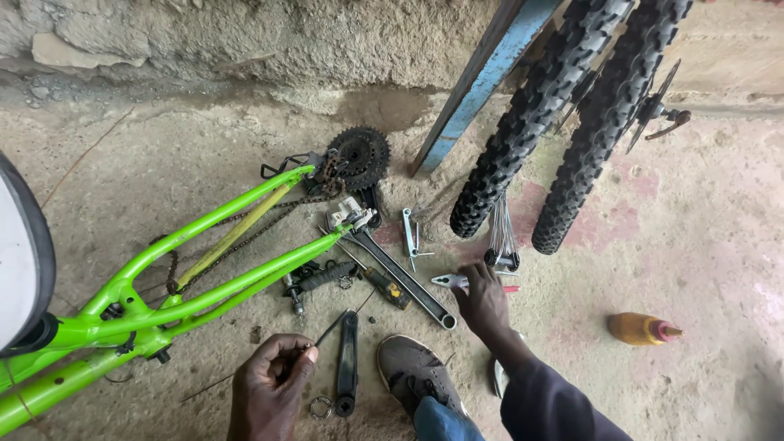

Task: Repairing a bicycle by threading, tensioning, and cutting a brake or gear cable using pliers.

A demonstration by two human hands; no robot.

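Head view looks down on a rough, dusty concrete floor strewn with bicycle parts. Left hand, near and low in the scene, has its fingers pinched together on a thin dark metal rod that slants up to the right. Right hand reaches farther out, fingers curled down on a pair of pliers with shiny steel jaws and a red grip lying on the floor; whether it has truly clamped them cannot be told. One glossy lime-green bicycle frame lies at the left, a rusty chain draped along it to one black toothed sprocket cluster. Two knobbly black rubber tyres lean against the far wall beside one blue painted plank. Between the hands lie one black crank arm, one long steel spanner and one worn grey shoe. At the right, well apart, one amber plastic bottle with a red tip lies on its side.
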